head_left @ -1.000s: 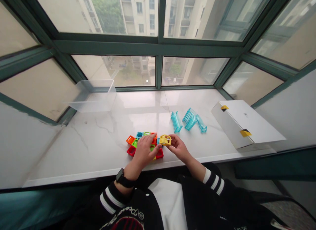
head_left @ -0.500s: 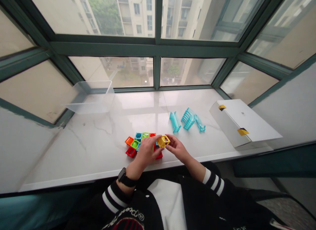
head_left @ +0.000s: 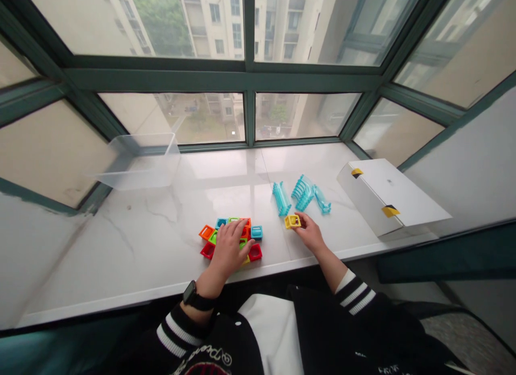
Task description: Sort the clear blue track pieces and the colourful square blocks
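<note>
My right hand (head_left: 311, 233) grips a hollow yellow toy block (head_left: 292, 221) at its right side, just in front of the translucent blue pieces. My left hand (head_left: 231, 244) lies over the group of coloured blocks, its thumb and fingers apart. Part of that group is hidden under it. Around this hand show an orange block (head_left: 206, 232), a light blue block (head_left: 256, 232) at the right edge, a red block (head_left: 255, 252) near the thumb and another red block (head_left: 207, 250) on the left.
Behind the yellow block are a straight translucent blue piece (head_left: 281, 199), a curved ribbed one (head_left: 302, 193) and a smaller one (head_left: 322, 200). A clear plastic bin (head_left: 139, 179) stands at the back left. On the right is a white box (head_left: 397, 189) with yellow-black tape. Windows border the white sill (head_left: 161, 257).
My right hand has carried the yellow block to the right, away from my left hand. My left hand has let go of it and moved left over the coloured blocks.
</note>
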Action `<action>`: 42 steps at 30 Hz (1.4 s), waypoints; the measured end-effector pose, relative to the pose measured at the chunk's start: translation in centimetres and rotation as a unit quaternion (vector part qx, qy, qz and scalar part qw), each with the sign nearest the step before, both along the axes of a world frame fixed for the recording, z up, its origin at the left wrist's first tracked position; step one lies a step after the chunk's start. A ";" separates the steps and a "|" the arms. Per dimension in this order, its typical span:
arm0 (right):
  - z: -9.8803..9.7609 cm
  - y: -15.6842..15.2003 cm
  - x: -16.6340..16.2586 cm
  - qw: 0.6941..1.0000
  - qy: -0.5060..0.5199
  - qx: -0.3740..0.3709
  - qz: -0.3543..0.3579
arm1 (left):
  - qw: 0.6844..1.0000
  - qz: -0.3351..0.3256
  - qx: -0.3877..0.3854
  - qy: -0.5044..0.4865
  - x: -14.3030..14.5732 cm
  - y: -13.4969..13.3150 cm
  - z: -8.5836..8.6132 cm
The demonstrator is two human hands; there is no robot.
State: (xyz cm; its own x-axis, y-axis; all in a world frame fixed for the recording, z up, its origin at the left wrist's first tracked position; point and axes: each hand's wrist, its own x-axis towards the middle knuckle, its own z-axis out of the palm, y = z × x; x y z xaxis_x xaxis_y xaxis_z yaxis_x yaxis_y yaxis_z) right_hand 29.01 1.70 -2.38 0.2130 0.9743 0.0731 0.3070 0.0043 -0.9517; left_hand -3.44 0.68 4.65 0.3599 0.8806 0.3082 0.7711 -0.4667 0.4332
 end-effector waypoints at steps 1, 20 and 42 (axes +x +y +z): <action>-0.2 0.2 0.6 1.000 -0.018 0.002 -0.014 | 1.000 0.004 -0.002 0.002 -0.1 0.0 -0.3; -2.1 1.1 0.1 0.978 -0.203 0.031 0.020 | 0.999 0.030 0.019 0.011 0.6 -0.2 -1.3; -3.1 0.6 0.4 0.966 -0.254 0.040 0.017 | 0.996 0.023 0.056 0.064 0.6 -0.2 -1.1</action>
State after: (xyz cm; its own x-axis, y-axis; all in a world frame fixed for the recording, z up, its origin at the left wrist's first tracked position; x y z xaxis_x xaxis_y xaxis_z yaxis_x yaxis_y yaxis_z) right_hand 29.39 2.28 -5.50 0.0970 0.9671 0.2354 0.7322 0.0908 -0.6750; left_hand -2.79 0.48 3.52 0.3629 0.8598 0.3593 0.8385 -0.4695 0.2765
